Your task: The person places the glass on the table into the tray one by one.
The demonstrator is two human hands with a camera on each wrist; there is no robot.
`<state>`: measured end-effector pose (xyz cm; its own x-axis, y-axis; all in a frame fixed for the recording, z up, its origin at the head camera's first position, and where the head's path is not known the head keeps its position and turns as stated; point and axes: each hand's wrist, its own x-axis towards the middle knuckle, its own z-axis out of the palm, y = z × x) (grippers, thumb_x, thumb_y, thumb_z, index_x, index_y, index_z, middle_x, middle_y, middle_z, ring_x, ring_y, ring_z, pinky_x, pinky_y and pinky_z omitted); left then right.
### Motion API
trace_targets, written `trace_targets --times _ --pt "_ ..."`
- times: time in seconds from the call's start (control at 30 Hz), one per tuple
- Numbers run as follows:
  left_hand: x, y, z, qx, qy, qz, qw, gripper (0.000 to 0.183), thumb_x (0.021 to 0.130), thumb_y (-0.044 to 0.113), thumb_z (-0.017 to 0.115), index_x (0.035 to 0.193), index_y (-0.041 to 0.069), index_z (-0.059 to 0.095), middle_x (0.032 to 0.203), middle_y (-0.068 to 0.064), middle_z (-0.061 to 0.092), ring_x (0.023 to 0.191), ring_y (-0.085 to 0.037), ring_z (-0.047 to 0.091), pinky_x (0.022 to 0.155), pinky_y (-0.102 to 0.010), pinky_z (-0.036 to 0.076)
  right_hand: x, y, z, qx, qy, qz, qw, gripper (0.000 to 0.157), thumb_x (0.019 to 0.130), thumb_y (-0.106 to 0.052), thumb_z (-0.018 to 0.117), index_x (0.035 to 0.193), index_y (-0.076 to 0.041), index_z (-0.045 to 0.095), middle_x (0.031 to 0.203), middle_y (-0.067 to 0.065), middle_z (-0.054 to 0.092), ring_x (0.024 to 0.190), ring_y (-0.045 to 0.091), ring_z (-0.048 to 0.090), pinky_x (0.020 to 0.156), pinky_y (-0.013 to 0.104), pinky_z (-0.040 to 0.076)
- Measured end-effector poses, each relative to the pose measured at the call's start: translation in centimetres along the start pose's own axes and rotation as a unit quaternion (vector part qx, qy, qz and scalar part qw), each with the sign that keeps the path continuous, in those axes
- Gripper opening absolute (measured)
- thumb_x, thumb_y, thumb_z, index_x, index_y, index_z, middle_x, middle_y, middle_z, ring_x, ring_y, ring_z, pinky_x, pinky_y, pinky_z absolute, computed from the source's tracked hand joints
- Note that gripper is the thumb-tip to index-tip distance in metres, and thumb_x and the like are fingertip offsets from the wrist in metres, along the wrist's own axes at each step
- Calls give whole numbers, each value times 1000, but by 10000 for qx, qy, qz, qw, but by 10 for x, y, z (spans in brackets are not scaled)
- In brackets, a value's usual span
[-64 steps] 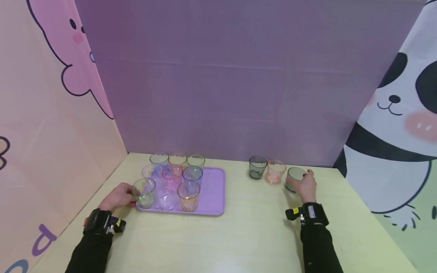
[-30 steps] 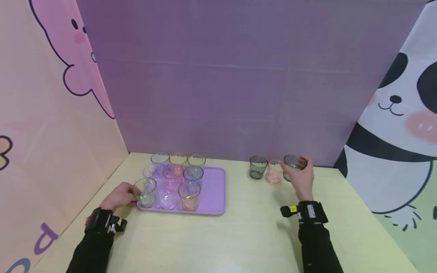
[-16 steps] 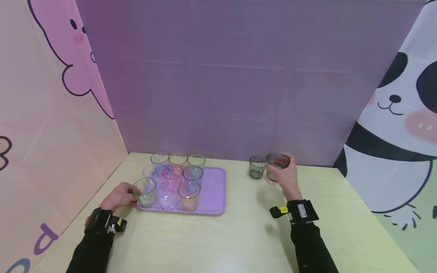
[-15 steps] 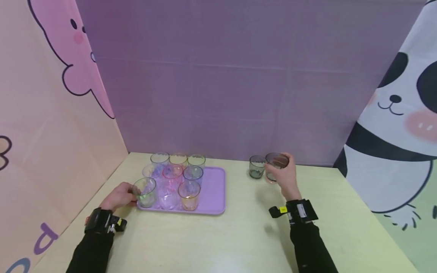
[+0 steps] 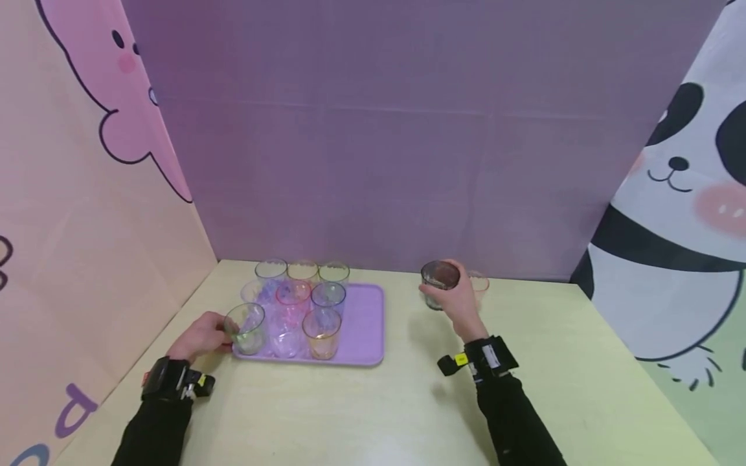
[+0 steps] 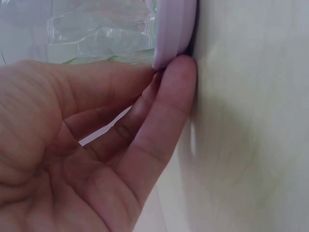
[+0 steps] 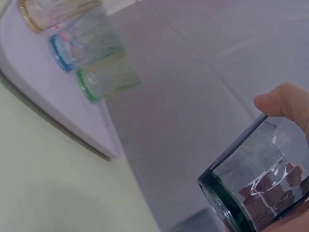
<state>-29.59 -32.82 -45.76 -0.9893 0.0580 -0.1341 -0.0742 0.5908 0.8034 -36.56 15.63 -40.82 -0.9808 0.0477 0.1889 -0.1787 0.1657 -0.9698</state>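
Note:
My left hand (image 5: 202, 338) pinches the front left corner of a purple tray (image 5: 364, 323); in the left wrist view its fingers (image 6: 176, 82) meet the tray rim (image 6: 174, 29) beside a green-tinted glass (image 5: 246, 333). My right hand (image 5: 460, 299) grips a dark grey drinking glass (image 5: 438, 277) near the back of the table, with its shadow on the tabletop in front. In the right wrist view the thumb lies along this glass (image 7: 256, 179). The other dark glass is mostly hidden behind the held one. A pink glass (image 5: 479, 283) stands just right, partly covered by the hand.
Several tinted glasses, among them a pink glass (image 5: 293, 298), a blue glass (image 5: 329, 296) and an amber glass (image 5: 322, 333), crowd the tray's left and middle. A purple cloth wall (image 5: 373, 142) rises behind the pale table (image 5: 326, 414).
My right hand has lifted the dark grey glass from the right end of the row and carried it left, past the pink glass, to the other dark one. My left hand stays put.

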Motion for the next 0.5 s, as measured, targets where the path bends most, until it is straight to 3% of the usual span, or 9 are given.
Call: trace_targets --times 0.37,0.5 --pt "-2 3 0 36 62 -38 10000 18 78 -8 54 94 -12 61 91 -16 61 74 -21 60 65 -35 54 4 20 50 694 -652 88 9954 81 65 -18 81 132 -13 34 125 17 47 117 32 44 89 38 45" --pt "-2 3 1 84 77 -49 9999 18 78 -8 54 94 -11 61 91 -17 61 74 -21 59 65 -34 54 9 24 70 657 -856 133 9941 82 64 -20 82 132 -15 36 124 15 47 115 29 45 87 36 47"
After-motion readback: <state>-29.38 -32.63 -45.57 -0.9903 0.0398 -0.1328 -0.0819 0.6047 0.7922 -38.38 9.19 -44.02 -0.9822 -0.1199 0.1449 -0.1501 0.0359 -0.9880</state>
